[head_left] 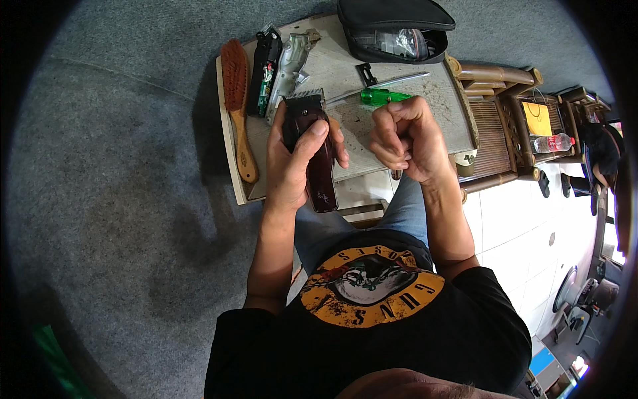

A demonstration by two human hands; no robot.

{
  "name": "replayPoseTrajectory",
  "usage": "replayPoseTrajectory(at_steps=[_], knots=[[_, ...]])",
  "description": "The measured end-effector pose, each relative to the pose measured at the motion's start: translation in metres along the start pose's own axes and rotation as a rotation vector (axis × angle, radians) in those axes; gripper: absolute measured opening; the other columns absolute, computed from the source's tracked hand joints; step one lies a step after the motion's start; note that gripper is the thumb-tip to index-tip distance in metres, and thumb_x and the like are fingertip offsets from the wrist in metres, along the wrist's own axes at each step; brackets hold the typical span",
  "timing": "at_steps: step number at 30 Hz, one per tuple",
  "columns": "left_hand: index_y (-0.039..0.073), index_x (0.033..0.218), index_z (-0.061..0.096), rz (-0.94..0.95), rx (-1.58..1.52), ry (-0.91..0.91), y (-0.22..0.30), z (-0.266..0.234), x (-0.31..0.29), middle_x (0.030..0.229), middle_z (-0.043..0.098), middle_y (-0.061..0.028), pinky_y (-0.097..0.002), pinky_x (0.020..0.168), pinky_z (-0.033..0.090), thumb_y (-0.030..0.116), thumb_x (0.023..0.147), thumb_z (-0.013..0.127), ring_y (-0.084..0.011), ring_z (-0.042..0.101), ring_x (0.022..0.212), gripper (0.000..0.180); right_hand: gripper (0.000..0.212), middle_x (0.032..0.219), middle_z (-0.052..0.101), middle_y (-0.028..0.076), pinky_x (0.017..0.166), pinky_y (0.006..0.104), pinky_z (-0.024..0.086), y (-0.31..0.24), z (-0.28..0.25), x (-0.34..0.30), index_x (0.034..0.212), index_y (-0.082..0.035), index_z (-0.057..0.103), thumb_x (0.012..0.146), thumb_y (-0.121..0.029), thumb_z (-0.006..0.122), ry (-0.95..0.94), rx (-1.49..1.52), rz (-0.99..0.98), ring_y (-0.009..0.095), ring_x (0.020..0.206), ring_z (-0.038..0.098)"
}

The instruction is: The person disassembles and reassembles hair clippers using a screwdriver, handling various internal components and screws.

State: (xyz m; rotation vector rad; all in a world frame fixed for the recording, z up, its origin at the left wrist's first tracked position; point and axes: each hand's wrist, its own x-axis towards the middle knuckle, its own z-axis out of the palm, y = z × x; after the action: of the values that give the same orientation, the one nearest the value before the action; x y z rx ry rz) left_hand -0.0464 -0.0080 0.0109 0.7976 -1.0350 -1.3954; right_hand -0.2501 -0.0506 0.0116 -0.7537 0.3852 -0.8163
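A dark maroon hair clipper [321, 174] is gripped in my left hand [284, 169], its toothed blade pointing away from me and my thumb across its front. To the right, above the table's near edge, my right hand [415, 136] is closed with the fingers curled in. A small brownish end shows under those fingers, too little to name. Just beyond the right hand lies a green screwdriver handle [382, 97], with a thin metal rod [409, 78] beside it. Past the left hand rest a black clipper [266, 66] with a green circuit board exposed and a silver clipper [291, 66].
A wooden-handled brush [236, 83] lies along the left edge of the small table [425, 123]. Loose hair dots the tabletop. At the back stand an open black case [399, 50] and a small black part [366, 74]. Bamboo seating [488, 133] with a bottle [553, 143] is to the right.
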Motion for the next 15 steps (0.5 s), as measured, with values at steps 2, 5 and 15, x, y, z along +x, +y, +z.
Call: replayPoseTrajectory(at_steps=[2,5,15], knots=[[0.001,0.134,0.047,0.003,-0.004,-0.004,-0.0006,-0.0001,0.0,0.092,0.064,-0.0136,-0.034,0.061,0.059,0.024,0.103,0.06,-0.0201,0.067,0.071,0.04,0.049,0.048,0.028,-0.002,0.035,0.0267,0.019,0.0009,-0.0007,0.0005,0.06,-0.008,0.04,0.102,-0.031,0.034,-0.01,0.056,-0.017,0.009,0.038,0.021],[0.001,0.134,0.047,0.006,-0.01,-0.007,-0.001,0.0,-0.0002,0.092,0.064,-0.0135,-0.034,0.062,0.059,0.024,0.104,0.059,-0.02,0.067,0.071,0.039,0.049,0.049,0.027,-0.003,0.035,0.0267,0.019,0.0009,-0.0019,0.0015,0.06,-0.008,0.038,0.102,-0.031,0.032,-0.022,0.05,-0.026,0.009,0.038,0.021],[0.001,0.115,0.05,0.001,-0.1,0.03,0.0026,0.0042,0.0002,0.087,0.067,-0.0134,-0.0349,0.064,0.06,0.014,0.101,0.066,-0.0197,0.068,0.067,0.024,0.044,0.048,0.032,-0.001,0.034,0.0274,0.019,0.0043,-0.0047,0.001,0.061,-0.003,0.044,0.099,-0.024,0.041,0.035,0.002,-0.047,0.009,0.036,0.023]])
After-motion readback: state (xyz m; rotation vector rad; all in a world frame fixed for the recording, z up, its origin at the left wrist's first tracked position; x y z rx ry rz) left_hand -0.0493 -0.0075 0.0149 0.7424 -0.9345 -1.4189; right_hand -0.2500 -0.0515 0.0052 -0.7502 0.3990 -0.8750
